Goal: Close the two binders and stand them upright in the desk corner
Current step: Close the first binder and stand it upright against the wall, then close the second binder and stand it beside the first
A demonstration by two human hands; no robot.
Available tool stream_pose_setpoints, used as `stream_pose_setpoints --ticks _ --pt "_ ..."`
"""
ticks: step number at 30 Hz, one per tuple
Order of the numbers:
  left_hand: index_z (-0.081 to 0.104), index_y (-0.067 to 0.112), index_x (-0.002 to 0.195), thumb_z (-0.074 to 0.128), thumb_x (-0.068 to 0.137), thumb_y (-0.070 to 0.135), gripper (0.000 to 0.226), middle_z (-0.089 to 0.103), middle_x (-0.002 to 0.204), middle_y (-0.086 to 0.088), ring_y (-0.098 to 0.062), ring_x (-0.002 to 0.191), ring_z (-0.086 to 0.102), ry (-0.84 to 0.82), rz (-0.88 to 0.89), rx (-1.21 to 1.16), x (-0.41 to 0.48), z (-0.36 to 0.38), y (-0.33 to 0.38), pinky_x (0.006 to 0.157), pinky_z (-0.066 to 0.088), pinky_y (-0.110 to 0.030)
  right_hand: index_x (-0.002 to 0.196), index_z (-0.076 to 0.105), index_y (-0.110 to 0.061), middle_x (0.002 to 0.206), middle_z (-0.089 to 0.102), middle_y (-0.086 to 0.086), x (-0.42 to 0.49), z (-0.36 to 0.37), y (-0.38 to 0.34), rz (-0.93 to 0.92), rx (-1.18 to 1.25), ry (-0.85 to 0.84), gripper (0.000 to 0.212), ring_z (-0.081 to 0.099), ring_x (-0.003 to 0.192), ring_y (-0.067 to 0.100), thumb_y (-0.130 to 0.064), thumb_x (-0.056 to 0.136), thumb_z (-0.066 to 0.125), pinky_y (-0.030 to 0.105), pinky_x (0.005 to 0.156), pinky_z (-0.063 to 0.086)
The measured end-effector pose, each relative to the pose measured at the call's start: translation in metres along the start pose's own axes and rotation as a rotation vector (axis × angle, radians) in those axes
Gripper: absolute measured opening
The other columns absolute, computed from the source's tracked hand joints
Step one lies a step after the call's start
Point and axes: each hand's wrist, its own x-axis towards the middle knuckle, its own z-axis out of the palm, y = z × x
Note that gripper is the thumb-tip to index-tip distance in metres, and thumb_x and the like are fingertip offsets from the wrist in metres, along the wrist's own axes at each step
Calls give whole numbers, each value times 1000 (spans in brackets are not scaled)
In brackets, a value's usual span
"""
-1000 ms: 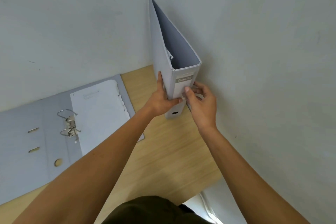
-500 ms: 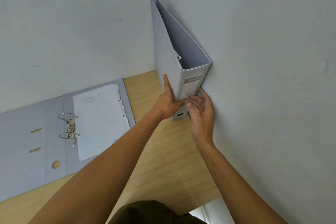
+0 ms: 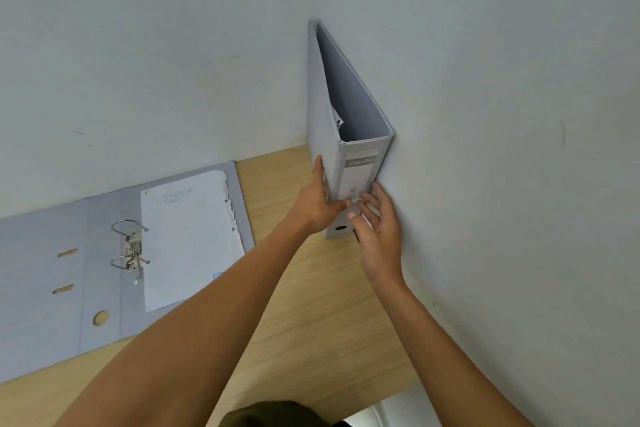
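Note:
A closed grey binder (image 3: 360, 170) stands upright in the desk corner, its right cover against the right wall and its labelled spine facing me. My left hand (image 3: 317, 199) grips its left cover and the spine's lower edge. My right hand (image 3: 379, 229) rests with fingers apart against the spine's lower right, next to the wall. A second grey binder (image 3: 62, 274) lies open flat on the desk at the left, its metal rings (image 3: 130, 248) open and a white sheet (image 3: 190, 239) lying on its right cover.
The wooden desk (image 3: 311, 305) meets pale walls at the back and right. The desk's front right edge ends near the bottom of the view, with a white surface (image 3: 391, 409) below it.
The upright binder has shifted right until it sits against the right wall. My right hand slid down the spine and its fingers spread. The open binder has not moved.

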Motion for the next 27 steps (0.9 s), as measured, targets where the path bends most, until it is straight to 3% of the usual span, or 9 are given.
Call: stream_pose_setpoints --ticks 4,7,11,15,19,22,27 --pt "-5 14 164 72 92 17 105 48 155 -17 -35 141 49 14 -5 36 -10 3 -2 111 45 -45 149 46 -24 135 59 -9 -5 0 0 40 -5 16 61 63 122 7 -9 93 65 19 91 52" --pt "3 16 165 68 95 21 96 40 162 -16 -32 134 57 16 -33 36 -26 -2 -15 105 48 -39 138 53 -28 126 62 -13 -14 5 3 66 -39 -7 50 65 113 2 -10 93 65 16 86 53" --pt "31 19 159 67 95 31 74 47 158 -9 -24 120 67 21 -108 12 -64 -29 -54 93 52 -32 126 60 -28 123 67 -3 -28 28 12 118 -88 -127 38 66 106 9 -9 93 64 27 92 52" --pt "52 22 146 66 96 32 53 62 142 -1 -19 112 67 108 -220 -68 -113 -74 -108 91 56 -35 124 63 -27 122 67 -4 -44 66 18 157 -146 -260 34 65 102 5 -13 93 63 25 86 49" --pt "55 23 140 63 98 27 43 65 135 1 -19 113 67 230 -333 -201 -171 -125 -165 85 58 -34 125 63 -25 123 66 -7 -68 118 22 200 -234 -399 34 63 105 1 -14 93 62 29 90 53" --pt "56 19 139 62 99 23 41 67 132 -3 -19 114 67 310 -399 -348 -207 -158 -199 81 58 -32 123 64 -25 120 66 -8 -86 153 26 249 -299 -475 32 64 114 13 -16 92 63 41 101 53" --pt "55 14 141 62 100 23 42 65 133 -8 -23 115 66 463 -531 -555 -290 -219 -275 76 58 -32 120 66 -27 121 67 -6 -139 234 44 313 -418 -648 28 64 116 15 -19 94 61 47 106 51"
